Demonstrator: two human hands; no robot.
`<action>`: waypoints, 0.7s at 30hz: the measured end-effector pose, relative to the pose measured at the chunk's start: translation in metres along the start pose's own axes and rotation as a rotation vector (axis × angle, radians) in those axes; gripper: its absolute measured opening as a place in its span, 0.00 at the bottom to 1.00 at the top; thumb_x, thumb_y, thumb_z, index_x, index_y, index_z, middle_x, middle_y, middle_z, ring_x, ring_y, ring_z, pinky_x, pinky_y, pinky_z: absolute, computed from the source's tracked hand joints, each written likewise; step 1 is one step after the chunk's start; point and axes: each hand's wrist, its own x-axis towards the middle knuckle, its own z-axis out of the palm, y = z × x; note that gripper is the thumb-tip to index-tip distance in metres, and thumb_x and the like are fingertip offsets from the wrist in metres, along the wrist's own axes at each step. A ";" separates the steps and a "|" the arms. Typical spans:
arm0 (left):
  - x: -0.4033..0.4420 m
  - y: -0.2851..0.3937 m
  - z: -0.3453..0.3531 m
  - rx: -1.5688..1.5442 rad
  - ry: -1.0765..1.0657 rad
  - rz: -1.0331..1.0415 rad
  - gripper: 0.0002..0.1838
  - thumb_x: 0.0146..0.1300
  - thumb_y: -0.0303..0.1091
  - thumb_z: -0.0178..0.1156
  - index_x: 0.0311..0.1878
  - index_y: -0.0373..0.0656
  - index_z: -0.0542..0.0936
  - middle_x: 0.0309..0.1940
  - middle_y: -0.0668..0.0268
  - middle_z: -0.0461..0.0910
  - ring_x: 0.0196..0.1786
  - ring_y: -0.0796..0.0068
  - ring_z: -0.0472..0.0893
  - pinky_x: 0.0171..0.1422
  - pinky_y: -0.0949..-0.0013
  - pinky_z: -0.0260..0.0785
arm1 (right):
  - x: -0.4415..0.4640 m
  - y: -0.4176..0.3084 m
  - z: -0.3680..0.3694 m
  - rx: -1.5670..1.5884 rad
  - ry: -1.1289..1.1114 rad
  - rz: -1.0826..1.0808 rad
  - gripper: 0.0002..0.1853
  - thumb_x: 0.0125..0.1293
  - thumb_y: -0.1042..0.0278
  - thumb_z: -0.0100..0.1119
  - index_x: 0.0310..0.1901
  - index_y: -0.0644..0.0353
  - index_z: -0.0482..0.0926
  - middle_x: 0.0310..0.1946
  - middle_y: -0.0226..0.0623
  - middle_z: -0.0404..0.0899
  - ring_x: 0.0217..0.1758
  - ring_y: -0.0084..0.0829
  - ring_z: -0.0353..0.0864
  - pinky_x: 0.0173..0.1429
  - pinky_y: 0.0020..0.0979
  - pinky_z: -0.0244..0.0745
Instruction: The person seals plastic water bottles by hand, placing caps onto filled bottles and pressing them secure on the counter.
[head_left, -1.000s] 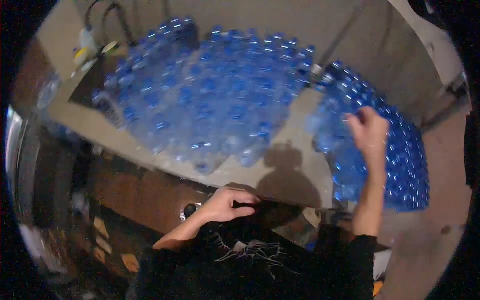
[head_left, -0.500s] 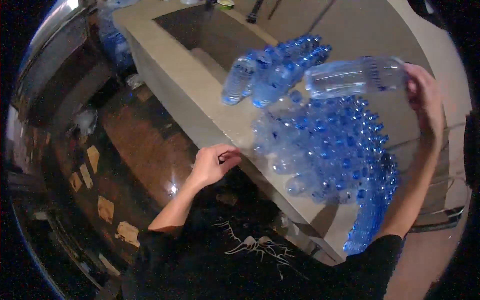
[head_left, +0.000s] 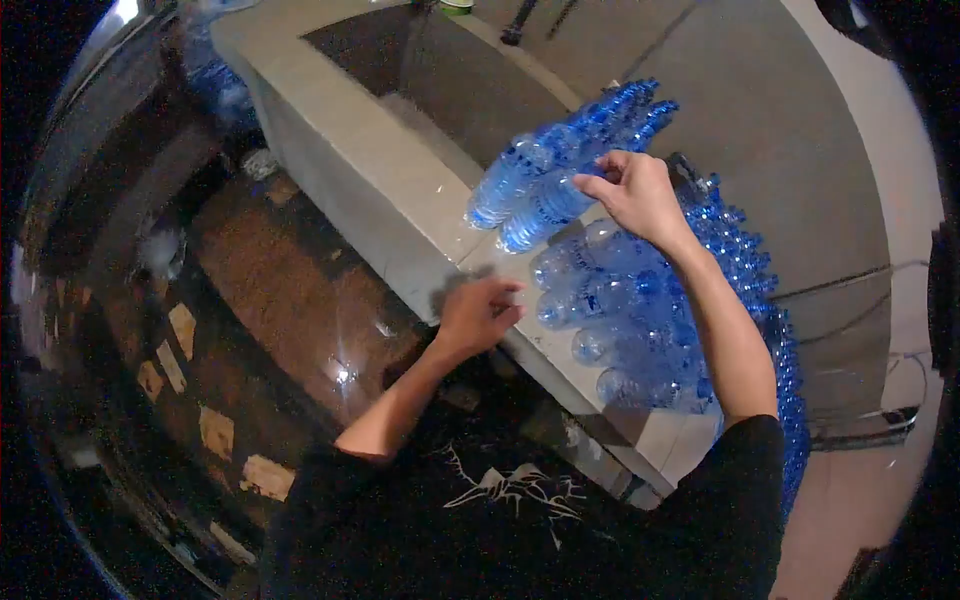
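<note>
My right hand point(head_left: 640, 195) is over the stacked bottles. Its thumb and fingers close on the neck end of a clear blue-tinted plastic bottle point(head_left: 545, 212), whose base points to the counter's near edge. Against it lies another plastic bottle point(head_left: 502, 190), part of a group reaching back with blue caps. My left hand point(head_left: 480, 315) hovers by the counter's edge with thumb and fingers apart, holding nothing. To its right, several plastic bottles point(head_left: 600, 300) lie side by side on the pale counter point(head_left: 350, 170). My right forearm hides part of the larger pile.
More bottles point(head_left: 735, 235) are heaped at the right behind my forearm. A dark recessed basin point(head_left: 430, 70) is set in the counter. Thin cables point(head_left: 840, 285) run at the far right. Below left, cardboard pieces point(head_left: 216, 432) lie on the dark floor.
My right hand has come left and inward from the far right with the bottle, which now lies low among the others. My left hand has shifted right and its fingers have spread. The view has shifted slightly.
</note>
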 end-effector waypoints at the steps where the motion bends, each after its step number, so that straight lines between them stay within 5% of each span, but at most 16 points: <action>1: 0.003 -0.004 0.004 0.007 -0.011 0.003 0.20 0.57 0.42 0.70 0.52 0.48 0.83 0.37 0.62 0.86 0.39 0.66 0.86 0.47 0.64 0.77 | -0.001 0.001 -0.002 0.006 -0.004 0.018 0.27 0.53 0.46 0.73 0.36 0.70 0.85 0.24 0.53 0.82 0.29 0.44 0.86 0.37 0.40 0.78; 2: 0.005 -0.007 0.005 0.018 -0.020 0.009 0.21 0.57 0.44 0.71 0.53 0.50 0.83 0.38 0.62 0.86 0.39 0.65 0.85 0.48 0.62 0.77 | -0.003 0.004 -0.006 -0.009 -0.068 0.082 0.29 0.52 0.47 0.73 0.43 0.70 0.83 0.31 0.55 0.83 0.35 0.48 0.86 0.43 0.42 0.79; 5: 0.005 -0.010 0.004 0.151 -0.038 0.111 0.21 0.58 0.35 0.69 0.54 0.40 0.81 0.46 0.57 0.85 0.45 0.65 0.86 0.51 0.65 0.78 | -0.024 0.007 -0.036 -0.135 -0.076 -0.052 0.35 0.54 0.51 0.74 0.57 0.71 0.76 0.42 0.50 0.83 0.41 0.35 0.84 0.46 0.35 0.79; 6: 0.000 -0.009 0.005 0.025 -0.025 0.077 0.21 0.58 0.35 0.69 0.55 0.39 0.80 0.47 0.57 0.85 0.46 0.65 0.86 0.52 0.65 0.78 | -0.031 0.003 -0.047 -0.154 -0.180 -0.011 0.37 0.53 0.54 0.74 0.61 0.67 0.73 0.50 0.51 0.81 0.46 0.43 0.83 0.52 0.38 0.78; 9: -0.007 0.002 0.008 -0.159 -0.006 -0.016 0.21 0.59 0.34 0.69 0.55 0.38 0.80 0.49 0.56 0.84 0.49 0.64 0.85 0.54 0.65 0.78 | -0.047 0.033 -0.029 -0.261 -0.096 -0.255 0.33 0.53 0.58 0.72 0.59 0.66 0.75 0.52 0.52 0.80 0.46 0.51 0.83 0.55 0.42 0.77; 12: -0.006 0.023 0.010 0.154 -0.009 -0.001 0.19 0.59 0.31 0.68 0.55 0.39 0.81 0.48 0.58 0.84 0.52 0.65 0.85 0.53 0.66 0.78 | -0.043 0.045 -0.020 -0.218 -0.084 -0.149 0.23 0.52 0.69 0.66 0.51 0.66 0.79 0.46 0.50 0.83 0.48 0.52 0.82 0.56 0.44 0.76; 14: -0.009 0.022 0.016 0.034 0.026 0.012 0.19 0.59 0.30 0.67 0.55 0.39 0.81 0.47 0.59 0.85 0.52 0.65 0.85 0.50 0.67 0.79 | -0.042 0.042 -0.033 -0.146 -0.065 -0.067 0.17 0.50 0.72 0.62 0.45 0.67 0.82 0.39 0.50 0.84 0.46 0.46 0.84 0.53 0.41 0.78; 17: -0.024 0.018 0.028 -0.116 0.125 0.000 0.17 0.60 0.28 0.67 0.53 0.38 0.81 0.41 0.61 0.85 0.45 0.73 0.85 0.43 0.73 0.76 | -0.063 0.034 -0.091 -0.059 0.116 -0.073 0.20 0.50 0.72 0.64 0.47 0.67 0.81 0.40 0.49 0.84 0.42 0.40 0.85 0.51 0.36 0.79; 19: -0.040 0.028 0.030 -0.136 0.193 -0.052 0.16 0.60 0.26 0.67 0.51 0.37 0.82 0.39 0.62 0.84 0.41 0.78 0.84 0.42 0.76 0.74 | -0.100 0.033 -0.146 -0.075 0.345 -0.102 0.20 0.52 0.69 0.63 0.48 0.63 0.82 0.42 0.52 0.84 0.43 0.46 0.86 0.52 0.41 0.80; 21: -0.064 0.064 0.035 -0.108 0.243 0.038 0.11 0.59 0.24 0.67 0.45 0.36 0.84 0.37 0.64 0.84 0.37 0.83 0.81 0.41 0.78 0.72 | -0.151 0.044 -0.200 0.057 0.443 -0.097 0.19 0.59 0.70 0.64 0.53 0.63 0.81 0.44 0.43 0.85 0.46 0.36 0.85 0.54 0.35 0.79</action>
